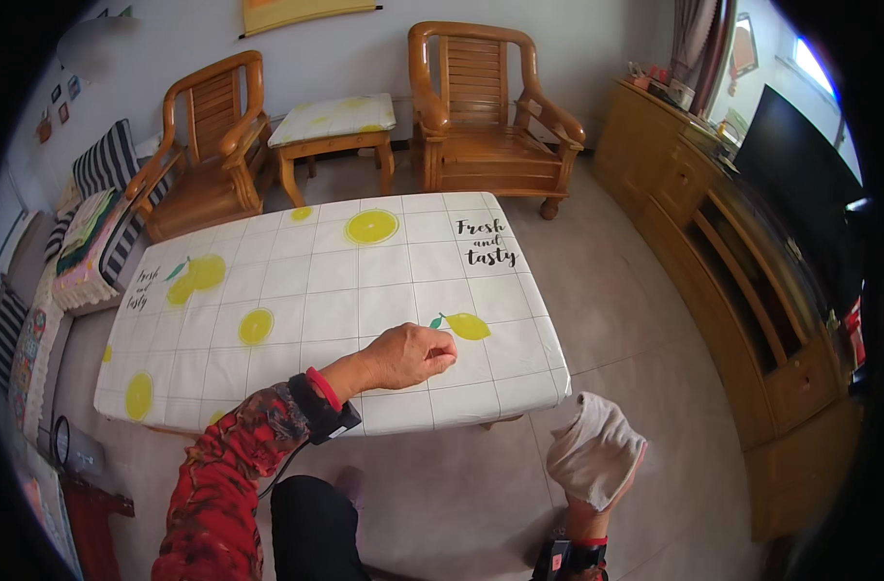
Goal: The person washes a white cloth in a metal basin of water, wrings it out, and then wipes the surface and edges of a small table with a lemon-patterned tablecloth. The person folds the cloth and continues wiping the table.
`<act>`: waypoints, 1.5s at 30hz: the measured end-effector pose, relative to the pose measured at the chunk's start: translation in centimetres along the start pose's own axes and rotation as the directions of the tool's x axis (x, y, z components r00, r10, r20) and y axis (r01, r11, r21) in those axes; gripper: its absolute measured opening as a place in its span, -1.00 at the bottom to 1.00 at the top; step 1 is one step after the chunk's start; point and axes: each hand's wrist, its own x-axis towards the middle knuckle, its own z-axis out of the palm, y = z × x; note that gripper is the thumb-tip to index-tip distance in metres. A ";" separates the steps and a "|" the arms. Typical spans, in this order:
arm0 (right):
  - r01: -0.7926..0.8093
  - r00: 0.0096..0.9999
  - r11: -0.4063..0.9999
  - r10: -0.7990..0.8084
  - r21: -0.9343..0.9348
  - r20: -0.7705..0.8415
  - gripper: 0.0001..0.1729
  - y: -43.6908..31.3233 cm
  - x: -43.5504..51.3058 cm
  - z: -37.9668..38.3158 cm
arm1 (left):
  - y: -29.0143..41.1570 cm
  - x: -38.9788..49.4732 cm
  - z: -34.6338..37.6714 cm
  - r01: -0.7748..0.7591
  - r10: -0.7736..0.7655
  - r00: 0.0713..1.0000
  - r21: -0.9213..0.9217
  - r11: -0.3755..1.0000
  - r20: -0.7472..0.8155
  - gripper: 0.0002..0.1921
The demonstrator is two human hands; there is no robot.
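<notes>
My left hand is over the near right part of a low table, beside a printed lemon. Its fingers are curled in, and nothing shows between them; whether it touches the surface I cannot tell. A white tablecloth with a grid, lemon prints and lettering covers the table. Off the table's near right corner, my right hand grips a crumpled light grey cloth. The cloth hides most of that hand's fingers.
Two wooden armchairs stand behind the table, a small covered side table between them. Along the right runs a wooden cabinet with a television. A cushioned sofa lies at left, near a dark bin.
</notes>
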 end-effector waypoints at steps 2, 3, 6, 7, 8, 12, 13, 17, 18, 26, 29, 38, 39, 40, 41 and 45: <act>0.206 0.973 0.963 -0.182 -0.173 0.141 -0.36 0.4 1.7 -0.3 | 0.2 -0.6 -0.3 0.005 -0.005 1.000 0.021 1.000 0.007 -0.83; 0.191 0.972 0.971 -0.167 -0.141 0.165 -0.37 0.4 2.2 -0.5 | 0.4 -1.5 -0.6 0.027 -0.027 1.000 0.028 0.999 -0.001 -0.83; 0.042 0.974 0.999 -0.041 -0.001 0.225 -0.35 0.2 3.1 -0.9 | 0.5 -4.9 -2.6 0.124 -0.126 0.988 -0.022 0.992 -0.095 -0.87; -0.061 0.972 0.996 0.043 0.070 0.229 -0.33 0.0 3.3 -1.0 | 0.5 -6.3 -3.3 0.170 -0.171 0.978 -0.017 0.985 -0.117 -0.87; -0.145 0.967 0.978 0.108 0.148 0.232 -0.30 -0.3 3.5 -1.1 | 0.7 -7.7 -3.8 0.283 -0.289 0.949 -0.069 0.957 -0.123 -0.87; -0.365 0.919 0.832 0.249 0.419 0.306 -0.22 -2.5 5.0 -1.9 | 2.3 -12.8 -4.4 0.422 -0.422 0.878 -0.051 0.905 -0.226 -0.84; -0.378 0.917 0.801 0.254 0.464 0.308 -0.20 -3.0 5.2 -2.3 | 2.9 -13.9 -4.1 0.448 -0.458 0.857 -0.098 0.889 -0.236 -0.84; -0.328 0.890 0.806 0.088 0.494 0.448 -0.24 -5.4 4.7 -4.7 | 5.7 -17.1 -2.7 0.492 -0.516 0.809 -0.156 0.857 -0.283 -0.82; -0.306 0.904 0.791 0.066 0.530 0.423 -0.25 -6.0 4.5 -5.3 | 6.4 -17.2 -2.2 0.505 -0.544 0.795 -0.202 0.839 -0.267 -0.82; -0.179 0.973 0.746 0.039 0.641 0.227 -0.26 -9.4 4.2 -10.3 | 10.2 -11.6 10.2 0.252 -0.253 0.961 0.029 0.967 0.110 -0.82; -0.158 0.970 0.751 -0.003 0.641 0.242 -0.24 -9.7 3.7 -10.2 | 9.8 -11.0 20.3 0.060 -0.073 0.773 0.042 0.997 0.630 -0.66; -0.094 0.972 0.816 -0.047 0.570 0.229 -0.23 -11.0 2.0 -7.4 | 5.4 -17.6 36.1 0.468 -0.044 -0.102 0.087 0.879 0.994 -0.70; -0.058 0.981 0.846 -0.051 0.529 0.190 -0.23 -10.6 2.2 -7.2 | 5.2 -17.6 36.5 0.491 -0.018 -0.152 0.091 0.867 0.988 -0.71; -0.021 0.987 0.873 -0.060 0.487 0.150 -0.22 -10.0 2.6 -7.1 | 5.1 -17.1 36.7 0.512 0.012 -0.180 0.083 0.855 0.984 -0.71; 0.003 0.985 0.873 -0.087 0.487 0.149 -0.22 -9.2 3.4 -6.8 | 4.9 -16.5 36.9 0.521 0.035 -0.200 0.076 0.850 0.979 -0.71; -0.095 0.987 0.919 0.139 0.383 -0.087 -0.22 -5.0 6.2 -6.3 | 4.0 -12.7 37.8 0.587 0.165 -0.277 0.030 0.809 0.947 -0.72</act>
